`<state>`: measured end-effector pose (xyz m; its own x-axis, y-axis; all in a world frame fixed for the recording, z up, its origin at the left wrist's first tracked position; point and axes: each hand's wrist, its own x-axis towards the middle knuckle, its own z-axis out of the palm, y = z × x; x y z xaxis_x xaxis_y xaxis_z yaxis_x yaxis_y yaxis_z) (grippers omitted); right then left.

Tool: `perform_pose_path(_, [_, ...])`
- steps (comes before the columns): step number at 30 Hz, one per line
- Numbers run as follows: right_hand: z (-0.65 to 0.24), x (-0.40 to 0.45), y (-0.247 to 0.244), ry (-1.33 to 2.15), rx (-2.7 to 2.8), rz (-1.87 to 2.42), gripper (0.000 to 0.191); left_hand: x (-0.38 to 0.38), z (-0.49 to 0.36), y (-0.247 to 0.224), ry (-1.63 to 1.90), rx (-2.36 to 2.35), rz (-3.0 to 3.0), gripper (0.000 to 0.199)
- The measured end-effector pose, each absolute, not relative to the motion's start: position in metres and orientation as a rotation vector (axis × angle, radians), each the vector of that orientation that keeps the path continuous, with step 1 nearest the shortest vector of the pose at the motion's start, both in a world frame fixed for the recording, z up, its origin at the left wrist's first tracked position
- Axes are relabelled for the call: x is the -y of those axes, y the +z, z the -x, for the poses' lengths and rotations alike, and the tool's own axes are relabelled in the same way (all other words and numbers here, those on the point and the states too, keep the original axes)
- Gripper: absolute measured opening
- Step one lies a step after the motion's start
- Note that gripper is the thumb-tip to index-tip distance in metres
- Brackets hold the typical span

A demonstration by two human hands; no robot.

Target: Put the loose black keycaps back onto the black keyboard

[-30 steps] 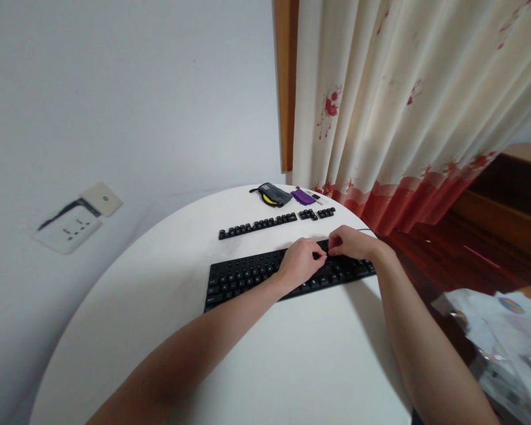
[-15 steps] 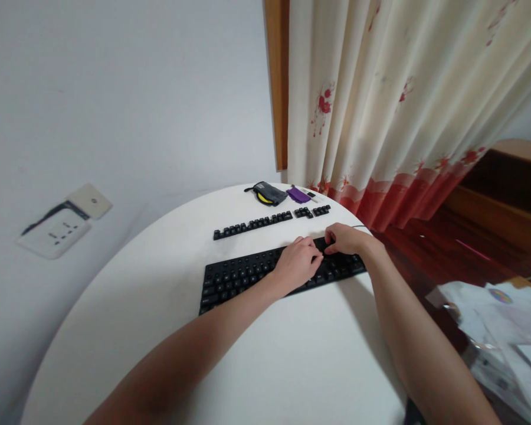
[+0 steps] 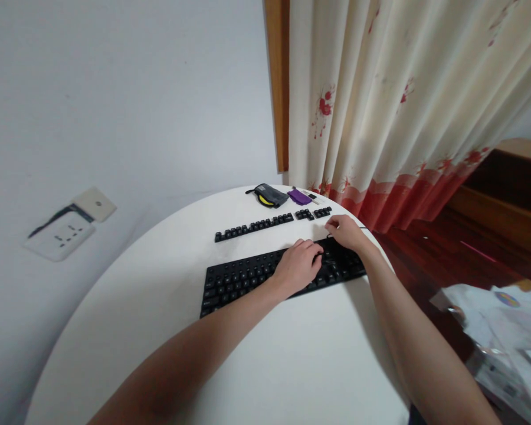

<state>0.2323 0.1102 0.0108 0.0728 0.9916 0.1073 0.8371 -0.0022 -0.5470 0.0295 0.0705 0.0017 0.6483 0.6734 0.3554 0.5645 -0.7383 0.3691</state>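
Note:
A black keyboard (image 3: 239, 280) lies at an angle across the white round table, its middle partly hidden under my hands. My left hand (image 3: 298, 265) rests over the right half of the keyboard, fingers curled. Between its thumb and index finger is a small black piece that looks like a keycap (image 3: 318, 255). Just above the keyboard's back right edge, my right hand (image 3: 346, 231) is pinched closed on a thin dark wire tool (image 3: 330, 235), mostly hidden by the fingers. Behind the keyboard stands a row of loose black keycaps (image 3: 254, 226), with smaller groups (image 3: 304, 215) to its right.
Toward the back of the white table (image 3: 159, 283) lie a dark pouch with yellow (image 3: 269, 195), a purple cloth (image 3: 300, 196) and small light-coloured items. A wall socket (image 3: 62, 236) is at left, a curtain (image 3: 380, 118) behind, and plastic bags (image 3: 504, 319) at right.
My right hand has lifted up and back from the keys, away from my left hand, with the thin wire tool now showing at its fingertips. My left hand has stayed nearly in place.

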Motion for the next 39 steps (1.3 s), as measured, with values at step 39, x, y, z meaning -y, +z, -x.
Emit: perform_pose_path(39, [-0.207, -0.128, -0.006, 0.093, 1.870, 2.200, 0.045, -0.181, -0.069, -0.011, 0.624, -1.243, -2.571, 0.023])
